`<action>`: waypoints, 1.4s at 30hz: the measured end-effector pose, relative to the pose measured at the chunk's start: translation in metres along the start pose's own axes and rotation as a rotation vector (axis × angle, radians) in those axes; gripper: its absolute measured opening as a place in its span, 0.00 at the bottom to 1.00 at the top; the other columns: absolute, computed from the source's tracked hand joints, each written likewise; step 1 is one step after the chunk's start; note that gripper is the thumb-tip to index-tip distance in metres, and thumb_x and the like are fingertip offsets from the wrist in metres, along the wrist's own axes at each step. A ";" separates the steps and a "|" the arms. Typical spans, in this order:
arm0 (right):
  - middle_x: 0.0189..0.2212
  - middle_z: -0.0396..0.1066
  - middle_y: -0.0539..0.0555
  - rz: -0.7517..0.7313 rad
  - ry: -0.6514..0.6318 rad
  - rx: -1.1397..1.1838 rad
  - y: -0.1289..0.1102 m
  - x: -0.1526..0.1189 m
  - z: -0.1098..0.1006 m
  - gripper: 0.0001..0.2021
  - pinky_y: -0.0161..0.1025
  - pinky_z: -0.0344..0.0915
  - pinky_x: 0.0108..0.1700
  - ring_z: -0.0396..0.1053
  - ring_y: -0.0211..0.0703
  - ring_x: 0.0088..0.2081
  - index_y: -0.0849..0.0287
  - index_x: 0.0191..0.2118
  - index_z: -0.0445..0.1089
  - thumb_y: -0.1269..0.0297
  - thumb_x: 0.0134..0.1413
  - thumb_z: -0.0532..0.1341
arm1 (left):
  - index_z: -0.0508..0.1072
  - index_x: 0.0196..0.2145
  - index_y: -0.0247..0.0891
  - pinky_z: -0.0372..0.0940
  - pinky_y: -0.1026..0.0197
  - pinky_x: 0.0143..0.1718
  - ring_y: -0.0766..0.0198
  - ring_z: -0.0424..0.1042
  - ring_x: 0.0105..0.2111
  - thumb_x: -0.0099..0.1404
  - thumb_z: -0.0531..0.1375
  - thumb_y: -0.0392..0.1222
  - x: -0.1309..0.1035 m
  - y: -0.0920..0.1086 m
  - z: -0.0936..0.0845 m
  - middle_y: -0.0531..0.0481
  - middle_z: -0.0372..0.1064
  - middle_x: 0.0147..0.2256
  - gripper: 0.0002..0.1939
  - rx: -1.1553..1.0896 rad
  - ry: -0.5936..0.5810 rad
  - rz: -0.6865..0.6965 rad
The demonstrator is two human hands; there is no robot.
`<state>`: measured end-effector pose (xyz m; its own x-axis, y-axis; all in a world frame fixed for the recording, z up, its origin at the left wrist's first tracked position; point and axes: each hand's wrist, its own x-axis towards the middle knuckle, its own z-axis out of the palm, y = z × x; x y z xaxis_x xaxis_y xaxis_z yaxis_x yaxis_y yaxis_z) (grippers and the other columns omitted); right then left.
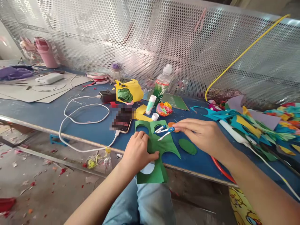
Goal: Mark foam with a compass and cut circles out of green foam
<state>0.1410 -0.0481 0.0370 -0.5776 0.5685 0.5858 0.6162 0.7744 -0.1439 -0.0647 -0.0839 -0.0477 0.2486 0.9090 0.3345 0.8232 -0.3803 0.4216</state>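
Observation:
A green sheet of paper [153, 145] with round holes cut in it lies over the front edge of the blue table. My left hand [138, 150] grips it at the left, fingers curled and thumb on its surface. Above the sheet, my right hand [199, 132] pinches the blue head of a white drawing compass [164, 132] between thumb and fingertips. Both compass legs point left, their tips close to the paper; whether they touch it I cannot tell. Beside the sheet, under my right hand, lie green paper discs [187, 146]. An orange disc [172, 125] is partly hidden behind the compass.
Behind the sheet stand a glue stick [150, 105], its white cap [155, 117] and a plastic bottle [162, 83]. Left are a phone [124, 125] and looping white cable [60, 131]. Paper scraps [248, 122] and a white glue gun [232, 131] lie right.

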 end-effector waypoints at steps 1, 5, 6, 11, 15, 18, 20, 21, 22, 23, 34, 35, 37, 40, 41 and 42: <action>0.33 0.76 0.48 -0.014 -0.019 0.006 0.000 -0.001 0.003 0.11 0.38 0.73 0.39 0.74 0.40 0.34 0.53 0.35 0.74 0.71 0.57 0.54 | 0.70 0.39 0.31 0.64 0.51 0.44 0.51 0.65 0.40 0.53 0.62 0.51 0.000 0.000 0.000 0.42 0.66 0.36 0.21 -0.001 0.002 0.000; 0.33 0.76 0.48 -0.044 -0.031 0.004 0.001 -0.002 0.005 0.11 0.37 0.72 0.39 0.74 0.39 0.35 0.54 0.35 0.74 0.72 0.56 0.54 | 0.70 0.38 0.30 0.64 0.51 0.44 0.51 0.65 0.40 0.52 0.62 0.51 0.001 0.000 0.000 0.42 0.66 0.36 0.22 -0.003 -0.006 -0.004; 0.33 0.76 0.48 -0.043 -0.033 0.004 0.001 -0.002 0.005 0.11 0.37 0.72 0.39 0.74 0.39 0.35 0.54 0.35 0.74 0.72 0.56 0.54 | 0.70 0.38 0.30 0.64 0.51 0.44 0.51 0.65 0.40 0.52 0.62 0.51 0.001 0.000 0.000 0.42 0.66 0.36 0.22 -0.002 -0.008 -0.005; 0.34 0.76 0.49 -0.039 -0.042 -0.006 -0.002 -0.002 0.004 0.12 0.37 0.72 0.41 0.74 0.40 0.36 0.54 0.35 0.74 0.72 0.57 0.53 | 0.70 0.38 0.30 0.64 0.50 0.44 0.51 0.65 0.40 0.53 0.62 0.51 0.000 0.001 -0.001 0.42 0.66 0.36 0.21 0.000 -0.007 -0.011; 0.35 0.76 0.50 -0.065 -0.054 -0.005 -0.003 -0.001 0.004 0.12 0.36 0.71 0.42 0.74 0.39 0.36 0.55 0.35 0.74 0.73 0.57 0.53 | 0.70 0.38 0.31 0.64 0.50 0.44 0.51 0.65 0.40 0.53 0.62 0.51 0.000 0.000 0.000 0.42 0.66 0.36 0.21 0.000 0.001 0.002; 0.35 0.76 0.49 -0.020 -0.076 0.005 -0.003 0.003 0.004 0.10 0.37 0.70 0.42 0.74 0.40 0.37 0.54 0.36 0.74 0.71 0.57 0.55 | 0.68 0.37 0.32 0.64 0.51 0.43 0.51 0.66 0.39 0.52 0.62 0.51 -0.001 0.000 0.001 0.43 0.66 0.36 0.21 0.007 0.025 0.010; 0.36 0.76 0.48 0.090 -0.102 0.028 -0.003 0.007 0.003 0.08 0.38 0.70 0.40 0.74 0.41 0.36 0.54 0.39 0.73 0.69 0.56 0.57 | 0.67 0.37 0.32 0.64 0.51 0.42 0.51 0.66 0.39 0.52 0.63 0.50 -0.001 0.000 0.002 0.43 0.66 0.35 0.21 0.019 0.048 0.009; 0.35 0.77 0.48 0.152 -0.122 0.054 -0.004 0.009 0.003 0.08 0.37 0.70 0.39 0.75 0.41 0.35 0.54 0.39 0.72 0.68 0.55 0.57 | 0.66 0.38 0.33 0.65 0.51 0.42 0.51 0.66 0.39 0.51 0.63 0.50 -0.001 0.000 0.002 0.43 0.66 0.35 0.21 0.025 0.061 0.007; 0.33 0.77 0.48 0.207 -0.142 0.087 -0.004 0.012 0.003 0.08 0.36 0.70 0.37 0.75 0.40 0.33 0.54 0.39 0.72 0.69 0.55 0.57 | 0.65 0.38 0.33 0.65 0.51 0.41 0.51 0.66 0.39 0.51 0.63 0.49 -0.001 0.000 0.003 0.44 0.66 0.36 0.22 0.029 0.074 0.006; 0.31 0.77 0.47 0.251 -0.162 0.123 -0.003 0.014 0.002 0.07 0.35 0.70 0.35 0.75 0.40 0.32 0.55 0.38 0.72 0.69 0.55 0.57 | 0.64 0.39 0.33 0.65 0.51 0.41 0.51 0.67 0.39 0.51 0.63 0.49 -0.001 0.000 0.003 0.44 0.66 0.36 0.22 0.031 0.086 0.005; 0.30 0.76 0.47 0.126 -0.198 0.062 0.022 0.028 0.009 0.10 0.35 0.67 0.36 0.73 0.39 0.35 0.55 0.30 0.72 0.74 0.54 0.55 | 0.62 0.42 0.33 0.65 0.50 0.41 0.51 0.67 0.40 0.51 0.64 0.48 -0.001 0.000 0.003 0.43 0.67 0.37 0.25 0.021 0.085 0.000; 0.31 0.76 0.48 0.081 -0.186 0.042 0.023 0.025 0.007 0.10 0.35 0.66 0.37 0.73 0.39 0.36 0.56 0.31 0.72 0.74 0.55 0.55 | 0.62 0.41 0.33 0.65 0.51 0.41 0.51 0.67 0.40 0.51 0.64 0.49 -0.001 0.000 0.003 0.43 0.67 0.37 0.24 0.024 0.078 -0.001; 0.34 0.74 0.49 0.021 -0.172 -0.029 0.021 0.017 0.003 0.09 0.34 0.65 0.36 0.72 0.38 0.36 0.57 0.32 0.71 0.72 0.57 0.54 | 0.64 0.40 0.33 0.64 0.51 0.41 0.51 0.66 0.39 0.52 0.63 0.49 0.000 0.001 0.002 0.44 0.67 0.37 0.23 0.033 0.057 0.002; 0.33 0.73 0.49 -0.050 -0.149 -0.202 0.013 0.004 -0.004 0.08 0.34 0.63 0.33 0.70 0.37 0.33 0.56 0.33 0.72 0.70 0.58 0.55 | 0.66 0.38 0.33 0.64 0.51 0.42 0.52 0.65 0.39 0.53 0.62 0.51 0.001 0.001 0.002 0.44 0.66 0.36 0.21 0.049 0.035 0.012; 0.32 0.73 0.48 -0.089 -0.136 -0.259 0.010 0.000 -0.007 0.08 0.34 0.62 0.32 0.70 0.37 0.32 0.56 0.33 0.72 0.70 0.58 0.56 | 0.67 0.37 0.32 0.64 0.51 0.43 0.52 0.65 0.39 0.53 0.62 0.52 0.002 0.001 0.002 0.43 0.65 0.36 0.21 0.052 0.029 0.015; 0.31 0.74 0.49 -0.135 -0.119 -0.311 0.006 -0.004 -0.009 0.08 0.35 0.62 0.33 0.69 0.37 0.31 0.57 0.32 0.72 0.70 0.58 0.56 | 0.67 0.37 0.32 0.64 0.51 0.43 0.52 0.65 0.39 0.53 0.62 0.52 0.002 0.001 0.002 0.43 0.65 0.36 0.22 0.055 0.024 0.018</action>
<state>0.1520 -0.0482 0.0408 -0.7121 0.5091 0.4835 0.6528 0.7335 0.1892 -0.0624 -0.0821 -0.0488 0.2513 0.8976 0.3621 0.8457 -0.3856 0.3689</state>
